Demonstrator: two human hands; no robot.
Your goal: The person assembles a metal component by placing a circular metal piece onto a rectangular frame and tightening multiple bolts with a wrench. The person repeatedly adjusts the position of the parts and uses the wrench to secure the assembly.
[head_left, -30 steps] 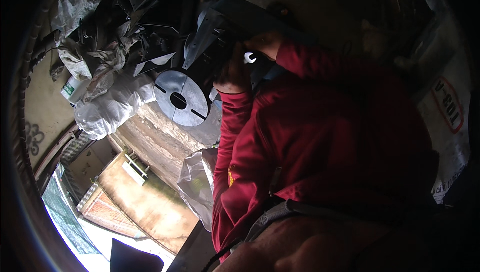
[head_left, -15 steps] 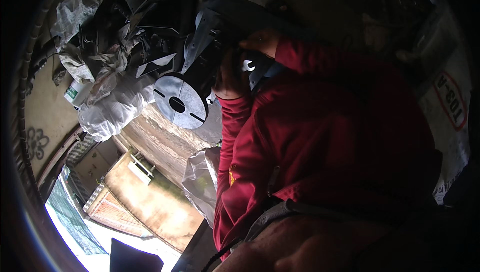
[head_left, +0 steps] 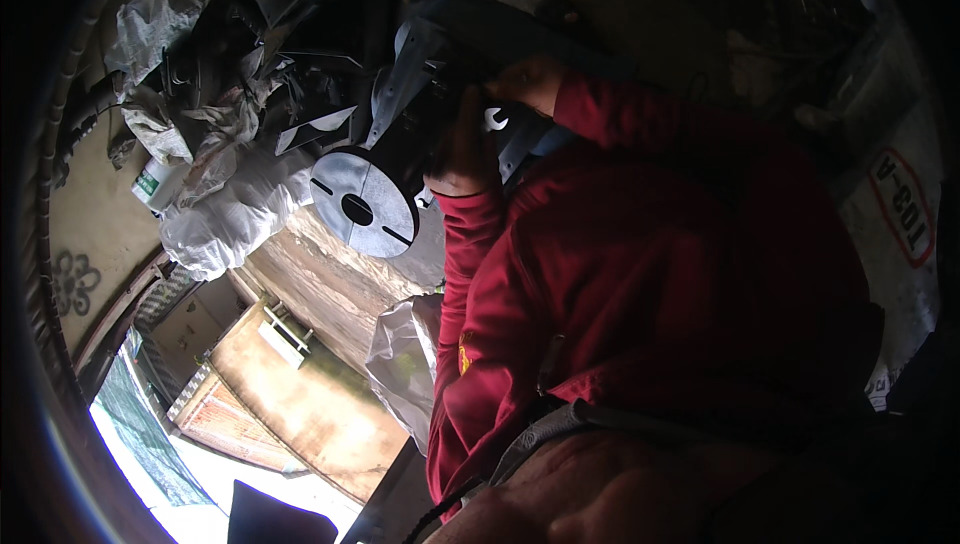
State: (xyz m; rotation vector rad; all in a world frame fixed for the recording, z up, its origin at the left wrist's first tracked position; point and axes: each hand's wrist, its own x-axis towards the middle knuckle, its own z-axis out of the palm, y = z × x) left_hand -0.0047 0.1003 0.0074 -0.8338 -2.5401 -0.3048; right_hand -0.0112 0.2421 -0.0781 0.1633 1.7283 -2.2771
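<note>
My left hand [head_left: 462,159] reaches up from its red sleeve, its fingers closed at dark parts in deep shadow. From the right comes my right hand [head_left: 528,84], fingers curled in and meeting the left fingertips; whatever the two hold is too dark to make out. The pale open jaw of a wrench [head_left: 496,120] shows between them, just below my right hand; I cannot tell whether a hand grips it. Left of my left wrist is a round grey metal disc [head_left: 340,189] with a dark centre hole and two slots. Beyond it stands a bluish-grey metal plate [head_left: 395,94].
Cut metal sheets [head_left: 318,128] and crumpled plastic pile up at the far left, beside a white plastic bag [head_left: 240,219] and a white container [head_left: 155,184]. Another translucent bag [head_left: 402,349] lies near my left sleeve. A printed white sack [head_left: 900,204] is at the right.
My left fingers have shifted slightly up toward my right hand, which stays nearly in place. The disc and the surroundings look the same, apart from a small shift of the view.
</note>
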